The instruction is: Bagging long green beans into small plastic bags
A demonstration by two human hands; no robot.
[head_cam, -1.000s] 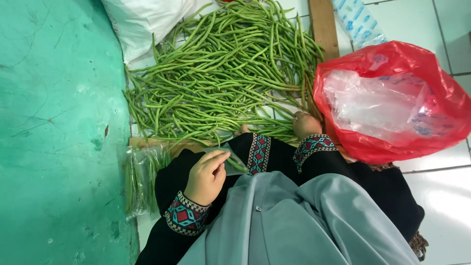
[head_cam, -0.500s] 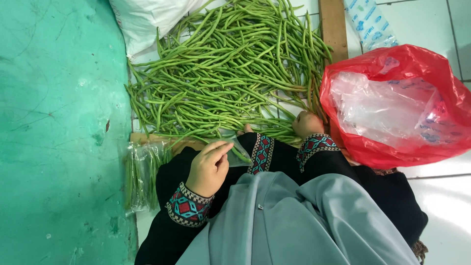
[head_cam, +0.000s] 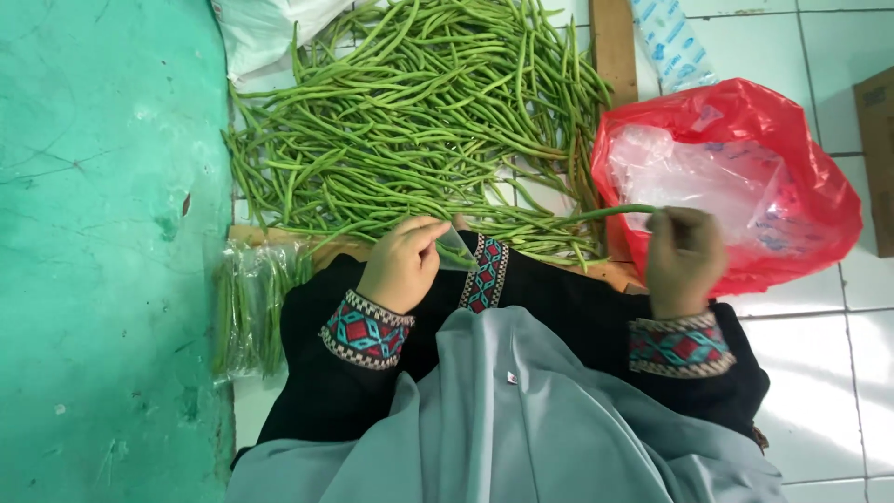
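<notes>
A big pile of long green beans lies spread on the white tiled floor in front of me. My left hand rests at the near edge of the pile, its fingertips pinching a piece of clear plastic. My right hand is raised in front of a red plastic bag and grips one long bean by its end; the bean points left toward the pile. Black sleeves with patterned cuffs cover both my wrists.
The red bag holds clear plastic bags. A clear packet of beans lies at the left by a green painted surface. A wooden plank, a white sack and a cardboard box border the pile.
My right hand has left the pile's near edge and moved right, in front of the red bag, carrying one long bean. My left hand stayed put, still pinching the plastic.
</notes>
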